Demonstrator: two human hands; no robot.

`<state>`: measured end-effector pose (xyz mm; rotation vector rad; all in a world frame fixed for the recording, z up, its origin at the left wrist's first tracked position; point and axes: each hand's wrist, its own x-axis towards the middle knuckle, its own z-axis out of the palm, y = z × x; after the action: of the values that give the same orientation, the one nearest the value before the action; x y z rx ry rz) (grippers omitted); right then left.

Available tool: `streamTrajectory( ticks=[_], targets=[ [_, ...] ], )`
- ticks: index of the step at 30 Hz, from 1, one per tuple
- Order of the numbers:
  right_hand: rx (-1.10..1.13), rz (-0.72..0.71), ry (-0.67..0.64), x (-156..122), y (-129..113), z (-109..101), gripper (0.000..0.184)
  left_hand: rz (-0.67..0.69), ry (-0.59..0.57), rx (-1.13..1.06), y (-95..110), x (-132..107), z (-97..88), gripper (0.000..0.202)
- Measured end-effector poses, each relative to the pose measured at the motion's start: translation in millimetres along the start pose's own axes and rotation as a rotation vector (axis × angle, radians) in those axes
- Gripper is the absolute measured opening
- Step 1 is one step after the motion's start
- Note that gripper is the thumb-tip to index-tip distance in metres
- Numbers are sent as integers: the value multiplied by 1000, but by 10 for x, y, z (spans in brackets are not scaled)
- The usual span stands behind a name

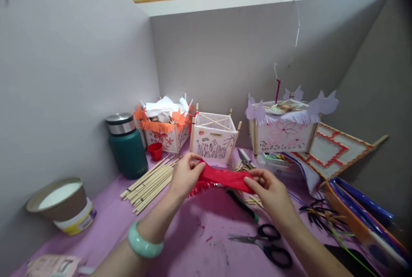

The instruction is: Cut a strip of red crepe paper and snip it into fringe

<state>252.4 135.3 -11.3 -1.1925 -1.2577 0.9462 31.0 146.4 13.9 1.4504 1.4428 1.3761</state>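
A strip of red paper [225, 177] with a fringed edge is stretched between my two hands above the table. My left hand [187, 174] pinches its left end between thumb and fingers. At the other end, my right hand [268, 189] grips the strip the same way. Black-handled scissors [262, 240] lie open below my right hand. Partly hidden behind the strip is a tool with a dark, green-tipped handle [243, 206]. Straight behind my hands stands a white box lantern [212, 137] with wooden corner sticks and drawings on its side.
Wooden sticks [151, 184] lie left of my hands, near a red cup [156, 151] and a green flask [127, 148]. A bowl [58, 199] sits at far left. Decorated lanterns stand behind, one orange-fringed [161, 127], one purple-trimmed [283, 135]. Grey partitions [206, 62] enclose the purple table [193, 251].
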Motion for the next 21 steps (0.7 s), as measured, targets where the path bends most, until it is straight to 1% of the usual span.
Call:
streamTrajectory(
  ticks=[5,8,10,13,17,21],
  targets=[
    [-169,64,-70,-428,357,-46,28,-39,-117,260,-201,-431,-103,26],
    [-298,64,-137,-670,468,-40,21,-84,-190,429,-296,-675,-177,28],
    [-399,47,-151,-795,477,-41,20,-114,-240,504,-336,-798,-219,32],
    [-539,-11,-158,-912,445,-61,19,-145,-300,556,-370,-918,-258,37],
    [-729,-93,-197,-980,417,-96,18,-163,-342,594,-376,-1005,-277,41],
    [-842,-162,-260,-992,419,-125,18,-169,-405,655,-382,-1052,-294,43]
  ],
)
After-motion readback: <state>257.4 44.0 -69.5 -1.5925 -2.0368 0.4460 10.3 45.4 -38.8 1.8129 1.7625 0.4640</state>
